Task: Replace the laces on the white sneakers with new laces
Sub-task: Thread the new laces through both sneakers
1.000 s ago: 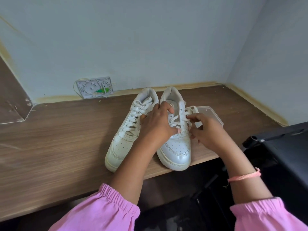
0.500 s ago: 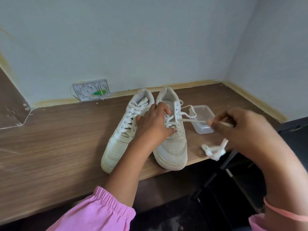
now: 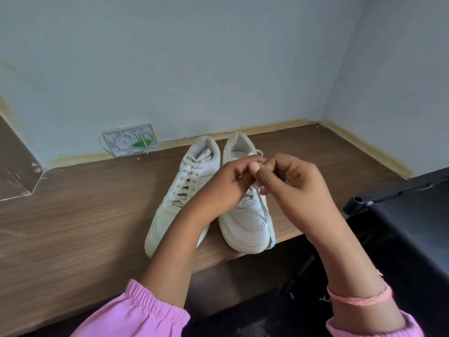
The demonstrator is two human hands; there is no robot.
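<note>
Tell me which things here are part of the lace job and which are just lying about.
Part of the job:
left sneaker
right sneaker
lace on the right sneaker
left hand
right hand

Lying about:
wall plate
black chair

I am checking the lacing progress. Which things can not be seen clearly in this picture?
- Head view: the upper eyelets of the right sneaker are hidden behind the left hand and right hand.
- What the fingers pinch: too covered to tell.
- The black object is cut off by the right edge.
</note>
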